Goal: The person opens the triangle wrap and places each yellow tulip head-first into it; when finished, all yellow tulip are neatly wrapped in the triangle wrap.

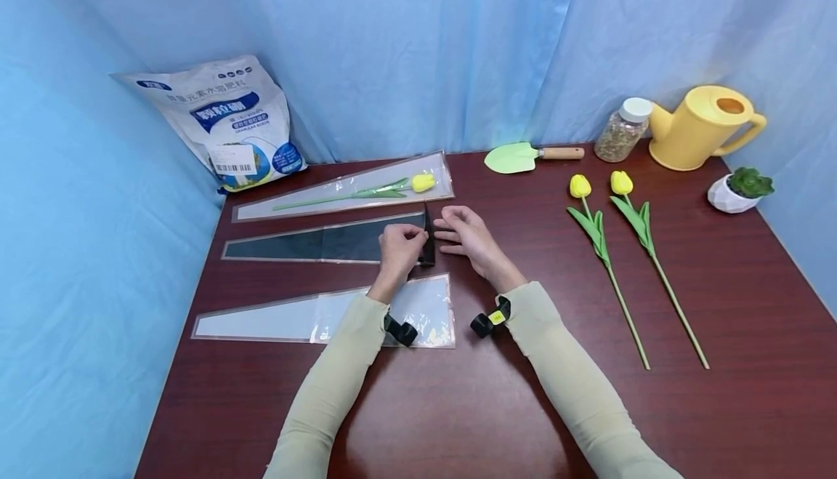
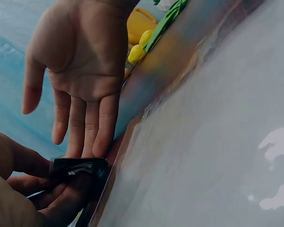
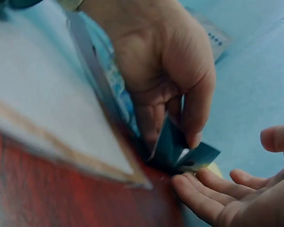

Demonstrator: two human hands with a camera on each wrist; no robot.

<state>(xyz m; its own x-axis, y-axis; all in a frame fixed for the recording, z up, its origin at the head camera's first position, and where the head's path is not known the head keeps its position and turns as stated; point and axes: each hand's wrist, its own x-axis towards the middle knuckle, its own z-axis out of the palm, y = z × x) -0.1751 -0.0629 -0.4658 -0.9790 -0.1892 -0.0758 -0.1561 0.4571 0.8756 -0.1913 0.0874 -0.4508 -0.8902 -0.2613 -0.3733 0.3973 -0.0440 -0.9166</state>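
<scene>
In the head view, my left hand point(image 1: 400, 252) pinches the wide end of a black tapered flower sleeve point(image 1: 353, 239), the middle one of three lying on the table. The sleeve's edge is lifted and its mouth gapes, as the right wrist view shows at the black film point(image 3: 173, 146). My right hand point(image 1: 475, 240) is just right of that mouth, fingers extended and nothing held. Its fingertips come right up to the sleeve's end in the left wrist view. A white sleeve point(image 1: 261, 324) lies nearer me; behind, another sleeve point(image 1: 320, 192) contains a yellow tulip point(image 1: 423, 183).
Two yellow tulips point(image 1: 580, 186) with long stems lie at the right. Along the back are a fertilizer bag point(image 1: 229, 123), a green trowel point(image 1: 513, 158), a jar point(image 1: 621, 134) and a yellow watering can point(image 1: 693, 130). A potted succulent point(image 1: 735, 192) stands near the right edge.
</scene>
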